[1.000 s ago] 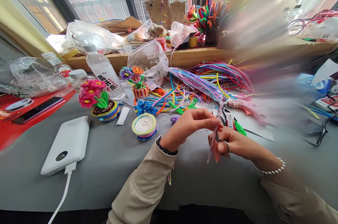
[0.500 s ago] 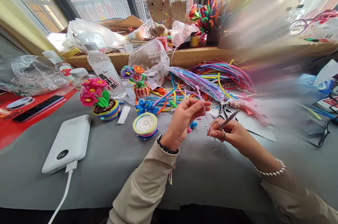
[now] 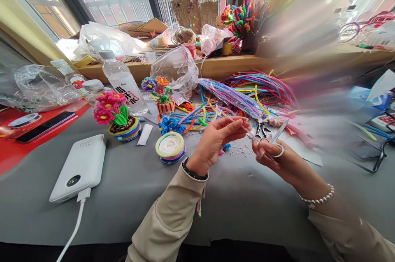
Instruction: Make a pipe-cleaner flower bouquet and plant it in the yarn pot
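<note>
Single head-worn view, looking forward and down across the grey table (image 3: 129, 188) toward the far window sill (image 3: 234, 64). Near range: both forearms enter from the near edge.

Two hands meet above the near middle of a table (image 3: 129, 196). The left hand (image 3: 216, 138) pinches a pipe cleaner (image 3: 230, 116) that runs up and to the left, away from the right hand (image 3: 271, 155), which holds small scissors (image 3: 279, 136) just beside it. Left of the hands lies a round coil (image 3: 169, 147); farther left sits a flower pot (image 3: 119, 116), with a power bank (image 3: 80, 167) nearer and a water bottle (image 3: 121, 83) behind. Loose pipe cleaners (image 3: 259, 87) are heaped beyond the hands, below a far shelf (image 3: 234, 64).
</note>
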Demonstrator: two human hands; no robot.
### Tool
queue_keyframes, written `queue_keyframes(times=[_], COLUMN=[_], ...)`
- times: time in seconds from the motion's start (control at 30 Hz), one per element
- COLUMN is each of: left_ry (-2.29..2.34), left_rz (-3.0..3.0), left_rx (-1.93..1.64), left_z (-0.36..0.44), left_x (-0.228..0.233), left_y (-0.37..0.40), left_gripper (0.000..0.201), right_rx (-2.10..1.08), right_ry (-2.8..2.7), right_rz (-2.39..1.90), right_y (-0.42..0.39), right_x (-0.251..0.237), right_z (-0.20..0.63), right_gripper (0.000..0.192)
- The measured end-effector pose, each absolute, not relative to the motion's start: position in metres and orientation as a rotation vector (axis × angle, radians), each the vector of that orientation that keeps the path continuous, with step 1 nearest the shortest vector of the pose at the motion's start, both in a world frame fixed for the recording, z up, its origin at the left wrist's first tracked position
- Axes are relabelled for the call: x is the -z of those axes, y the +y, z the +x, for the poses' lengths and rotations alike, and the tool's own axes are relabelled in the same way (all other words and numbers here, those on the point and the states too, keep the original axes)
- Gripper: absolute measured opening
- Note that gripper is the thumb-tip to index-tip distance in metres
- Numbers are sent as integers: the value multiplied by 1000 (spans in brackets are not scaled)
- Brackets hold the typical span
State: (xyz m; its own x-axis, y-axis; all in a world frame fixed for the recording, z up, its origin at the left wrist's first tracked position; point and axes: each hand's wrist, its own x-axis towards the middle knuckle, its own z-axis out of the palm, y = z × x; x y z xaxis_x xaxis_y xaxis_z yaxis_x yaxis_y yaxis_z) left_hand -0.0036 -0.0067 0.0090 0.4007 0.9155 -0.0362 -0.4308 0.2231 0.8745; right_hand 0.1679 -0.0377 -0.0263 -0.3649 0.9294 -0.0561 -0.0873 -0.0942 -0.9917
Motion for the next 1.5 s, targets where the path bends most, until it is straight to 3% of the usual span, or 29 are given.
queue_keyframes(times=[0.37, 0.77, 1.1, 1.33, 1.5], left_ry=[727, 641, 701, 711, 692], left_rz=[945, 1116, 1011, 1062, 1119], left_rx=[-1181, -898, -1013, -1028, -983], left_z=[-4, -3, -4, -3, -2], left_x=[-10, -9, -9, -7, -7], left_y=[-6, -9, -6, -6, -8], left_gripper=[20, 20, 18, 16, 15], right_rx=[-1677, -1716, -1613, -1679, -1688], right_ry=[-1433, -1398, -1462, -1485, -1485], right_rz=[-992, -944, -952, -930, -892], right_y=[-38, -36, -37, -37, -38], right_x=[24, 28, 27, 27, 29], right_z=[161, 162, 163, 161, 162], right_gripper=[27, 29, 38, 26, 28])
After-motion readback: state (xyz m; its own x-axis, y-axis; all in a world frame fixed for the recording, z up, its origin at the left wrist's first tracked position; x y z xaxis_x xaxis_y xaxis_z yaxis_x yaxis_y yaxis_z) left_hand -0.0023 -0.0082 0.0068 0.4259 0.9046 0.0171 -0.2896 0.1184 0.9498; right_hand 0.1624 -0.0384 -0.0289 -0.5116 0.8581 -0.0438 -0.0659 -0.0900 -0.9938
